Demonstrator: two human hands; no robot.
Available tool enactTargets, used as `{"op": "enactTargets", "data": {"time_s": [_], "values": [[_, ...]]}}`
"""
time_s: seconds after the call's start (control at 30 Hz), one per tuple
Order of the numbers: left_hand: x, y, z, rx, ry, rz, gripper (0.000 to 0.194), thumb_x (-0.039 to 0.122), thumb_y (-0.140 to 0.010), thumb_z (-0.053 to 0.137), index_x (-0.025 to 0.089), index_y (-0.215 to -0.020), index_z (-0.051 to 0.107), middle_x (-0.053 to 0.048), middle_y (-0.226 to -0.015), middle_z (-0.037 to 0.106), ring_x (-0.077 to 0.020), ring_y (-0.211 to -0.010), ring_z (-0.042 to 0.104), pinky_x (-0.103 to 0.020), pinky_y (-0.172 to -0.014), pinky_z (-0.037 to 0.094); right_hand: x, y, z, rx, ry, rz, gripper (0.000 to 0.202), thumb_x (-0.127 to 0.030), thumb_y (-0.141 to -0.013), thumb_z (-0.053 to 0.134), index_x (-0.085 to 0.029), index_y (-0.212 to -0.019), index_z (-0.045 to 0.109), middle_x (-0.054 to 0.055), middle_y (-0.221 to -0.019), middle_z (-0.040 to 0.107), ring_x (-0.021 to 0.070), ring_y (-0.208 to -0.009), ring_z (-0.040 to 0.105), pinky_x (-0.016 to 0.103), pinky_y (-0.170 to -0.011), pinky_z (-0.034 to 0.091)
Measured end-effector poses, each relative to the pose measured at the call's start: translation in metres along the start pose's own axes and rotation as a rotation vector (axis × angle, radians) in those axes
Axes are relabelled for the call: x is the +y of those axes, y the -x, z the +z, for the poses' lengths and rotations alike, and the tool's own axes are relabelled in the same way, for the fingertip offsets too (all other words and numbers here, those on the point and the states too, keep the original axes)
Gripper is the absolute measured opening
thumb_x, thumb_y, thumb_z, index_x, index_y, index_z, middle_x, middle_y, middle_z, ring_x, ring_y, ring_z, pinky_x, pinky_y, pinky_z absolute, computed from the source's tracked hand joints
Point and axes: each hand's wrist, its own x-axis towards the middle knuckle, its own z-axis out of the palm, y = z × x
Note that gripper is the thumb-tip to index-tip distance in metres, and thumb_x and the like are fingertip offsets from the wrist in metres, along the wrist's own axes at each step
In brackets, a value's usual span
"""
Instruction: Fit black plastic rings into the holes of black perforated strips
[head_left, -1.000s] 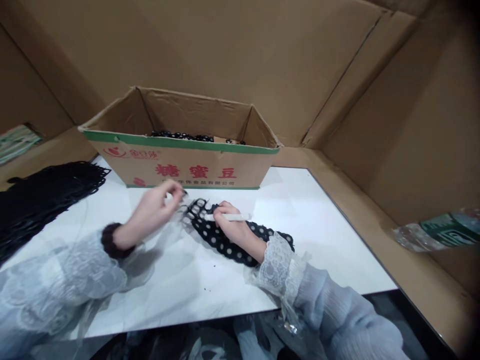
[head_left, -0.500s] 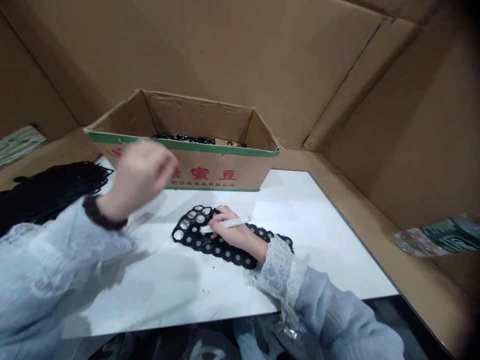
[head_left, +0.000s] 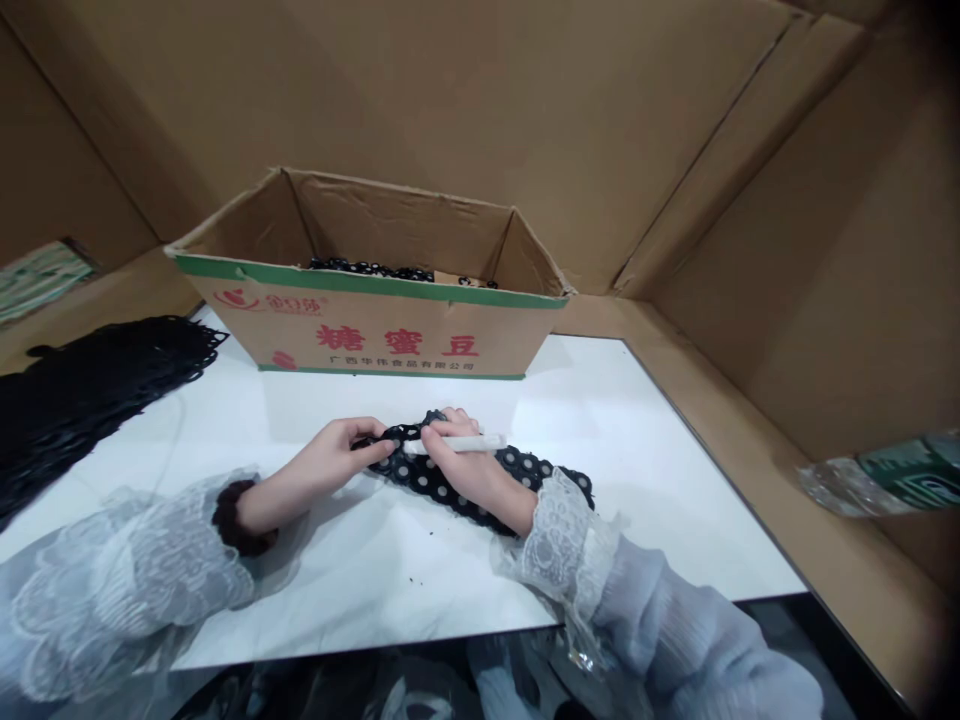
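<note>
A black strip with rows of round holes (head_left: 442, 492) lies across the white tabletop, most of its holes filled by pale discs. My left hand (head_left: 341, 455) pinches its left end between thumb and fingers. In my right hand (head_left: 476, 465) is a white pen-like tool (head_left: 469, 443), gripped like a pen, its tip pointing left close to my left fingertips. The heel of my right hand rests over the strip's middle and hides part of it. What exactly the tool's tip touches is too small to tell.
Behind the strip stands an open cardboard box (head_left: 390, 318) with similar black pieces (head_left: 375, 269) inside. A pile of black strips (head_left: 97, 390) lies at the left. Cardboard walls surround the white table (head_left: 622, 450). A plastic bottle (head_left: 892, 475) is at the right.
My left hand has come down from in front of the box and taken hold of the strip's left end. My right hand keeps the white pen-like tool over the strip.
</note>
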Motion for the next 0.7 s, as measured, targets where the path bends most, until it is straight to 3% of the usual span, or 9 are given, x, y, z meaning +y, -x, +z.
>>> {"op": "enactTargets", "data": {"time_s": [0.13,0.27,0.37,0.43,0.53,0.57,0.7], "values": [[0.0,0.007,0.005,0.045,0.012,0.046,0.031,0.046,-0.078,0.054,0.016,-0.079,0.058,-0.002,-0.076,0.059,-0.0165,-0.072,0.052,-0.024,-0.067,0.04,0.001,0.006,0.01,0.051,0.138,-0.026,0.031,-0.028,-0.089,0.039,-0.018,-0.06,0.043,0.003,-0.079,0.044,0.0187,-0.084,0.039,0.037,-0.079,0.03],[0.001,0.007,0.002,-0.024,0.031,0.023,0.033,0.048,-0.08,0.05,0.016,-0.081,0.056,-0.002,-0.076,0.059,-0.0165,-0.072,0.053,-0.025,-0.067,0.042,0.001,0.008,0.013,0.06,0.224,-0.051,0.032,-0.028,-0.09,0.039,-0.018,-0.06,0.042,0.003,-0.078,0.045,0.0184,-0.084,0.039,0.035,-0.078,0.03],[-0.001,0.004,0.0,-0.061,-0.134,0.087,0.035,0.049,-0.084,0.043,0.016,-0.084,0.055,-0.003,-0.079,0.059,-0.0185,-0.075,0.054,-0.028,-0.07,0.044,-0.001,0.005,0.009,0.068,0.159,-0.019,0.032,-0.028,-0.089,0.041,-0.017,-0.059,0.045,0.002,-0.08,0.046,0.0176,-0.087,0.041,0.034,-0.081,0.031],[-0.004,0.003,-0.002,0.052,-0.346,0.232,0.034,0.047,-0.085,0.043,0.016,-0.094,0.053,-0.007,-0.091,0.058,-0.0225,-0.087,0.054,-0.034,-0.078,0.044,-0.002,0.002,0.005,0.045,0.081,0.028,0.034,-0.027,-0.089,0.042,-0.017,-0.056,0.047,0.003,-0.08,0.046,0.0173,-0.089,0.043,0.033,-0.083,0.031],[-0.008,0.005,-0.004,0.332,-0.655,0.473,0.044,0.044,-0.081,0.054,0.014,-0.111,0.047,-0.015,-0.112,0.052,-0.0291,-0.108,0.046,-0.041,-0.09,0.039,-0.002,-0.001,0.001,0.009,0.013,0.059,0.039,-0.03,-0.089,0.042,-0.017,-0.054,0.049,0.003,-0.083,0.047,0.0181,-0.094,0.044,0.034,-0.087,0.03],[-0.008,0.006,-0.005,0.364,-0.728,0.515,0.043,0.044,-0.08,0.056,0.014,-0.11,0.047,-0.015,-0.112,0.052,-0.0295,-0.108,0.046,-0.042,-0.089,0.038,-0.002,-0.001,0.0,0.001,0.005,0.05,0.039,-0.033,-0.089,0.041,-0.017,-0.054,0.05,0.004,-0.084,0.048,0.0185,-0.095,0.043,0.035,-0.089,0.029],[-0.003,0.009,-0.003,0.216,-0.781,0.498,0.022,0.039,-0.085,0.051,0.017,-0.086,0.055,-0.005,-0.085,0.061,-0.0209,-0.082,0.054,-0.035,-0.079,0.039,-0.001,0.0,0.001,-0.025,-0.012,0.023,0.04,-0.035,-0.09,0.04,-0.017,-0.056,0.05,0.003,-0.082,0.047,0.0189,-0.098,0.043,0.037,-0.092,0.027]]}}
